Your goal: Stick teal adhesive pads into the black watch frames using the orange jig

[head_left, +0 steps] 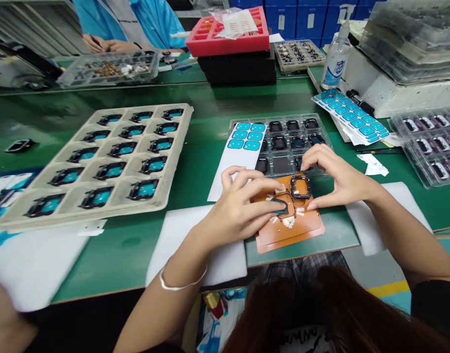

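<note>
My left hand [241, 206] reaches over an orange plate [293, 235]. Its fingertips are closed on a small dark teal piece [282, 206], above a rounded-square outline on the plate. My right hand [337, 176] curves round a black square frame [301, 196], like a watch case, with thumb below and fingers above; whether every fingertip touches it is hard to tell. Small white bits [289, 222] lie on the plate. Behind it is a clear tray [282, 165] of black frames, partly covered by a white sheet [234, 164] bearing teal rounded-square stickers.
At left stands a beige tray [166, 193] of black frames with teal faces. Right are more sticker sheets [348, 113], a pump bottle [336, 59] and a clear tray of parts [431, 142]. A red tray [228, 41] sits on a black box. A co-worker in blue [125, 24] sits opposite.
</note>
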Demonstrator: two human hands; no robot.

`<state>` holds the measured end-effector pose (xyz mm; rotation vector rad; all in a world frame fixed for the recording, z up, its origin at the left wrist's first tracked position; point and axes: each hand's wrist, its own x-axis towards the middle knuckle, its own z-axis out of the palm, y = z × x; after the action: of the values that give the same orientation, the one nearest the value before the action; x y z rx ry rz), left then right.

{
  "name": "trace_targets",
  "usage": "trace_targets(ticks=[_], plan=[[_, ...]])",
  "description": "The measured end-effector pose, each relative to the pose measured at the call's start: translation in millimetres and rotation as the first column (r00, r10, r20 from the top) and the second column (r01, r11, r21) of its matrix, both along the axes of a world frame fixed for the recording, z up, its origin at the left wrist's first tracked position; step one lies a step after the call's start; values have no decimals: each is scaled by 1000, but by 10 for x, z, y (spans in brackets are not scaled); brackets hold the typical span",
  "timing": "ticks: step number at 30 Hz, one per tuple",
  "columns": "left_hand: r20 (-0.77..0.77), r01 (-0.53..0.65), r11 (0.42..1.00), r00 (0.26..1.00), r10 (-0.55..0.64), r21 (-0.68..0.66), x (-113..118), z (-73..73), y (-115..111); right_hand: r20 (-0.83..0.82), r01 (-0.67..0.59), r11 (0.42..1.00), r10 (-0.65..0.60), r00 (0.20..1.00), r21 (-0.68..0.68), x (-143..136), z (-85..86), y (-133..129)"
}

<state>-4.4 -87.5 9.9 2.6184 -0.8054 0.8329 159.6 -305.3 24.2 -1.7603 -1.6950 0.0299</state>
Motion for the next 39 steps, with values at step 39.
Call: trace_targets(ticks=[39], plan=[[-44,-175,984,984,174,-37,-80,52,-37,161,-34,981,4,987,189,-368,-160,70]])
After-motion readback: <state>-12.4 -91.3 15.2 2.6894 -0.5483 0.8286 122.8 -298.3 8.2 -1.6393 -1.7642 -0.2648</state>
